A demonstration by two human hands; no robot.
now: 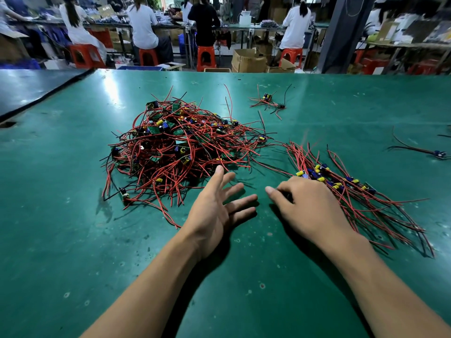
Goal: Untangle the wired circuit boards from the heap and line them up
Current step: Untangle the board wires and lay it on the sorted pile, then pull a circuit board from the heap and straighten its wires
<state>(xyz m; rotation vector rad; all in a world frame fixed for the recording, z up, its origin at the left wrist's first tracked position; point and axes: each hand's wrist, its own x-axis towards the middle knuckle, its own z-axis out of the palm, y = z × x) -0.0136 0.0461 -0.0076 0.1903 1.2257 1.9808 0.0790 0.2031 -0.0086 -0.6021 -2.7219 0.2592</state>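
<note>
A tangled heap (180, 147) of small green circuit boards with red and black wires lies on the green table (61, 215), left of centre. To its right lies a lined-up row of boards (341, 181), their wires fanned out toward the near right. My left hand (217, 211) hovers just in front of the heap with fingers spread and straight, holding nothing. My right hand (307, 206) rests palm down at the left end of the row, fingers curled over the boards there; what is under it is hidden.
A small separate clump of wired boards (268, 101) lies farther back. One loose board with wires (436, 153) lies at the right edge. A dark table (29, 89) adjoins at the back left. Beyond the far edge, people sit on red stools at benches.
</note>
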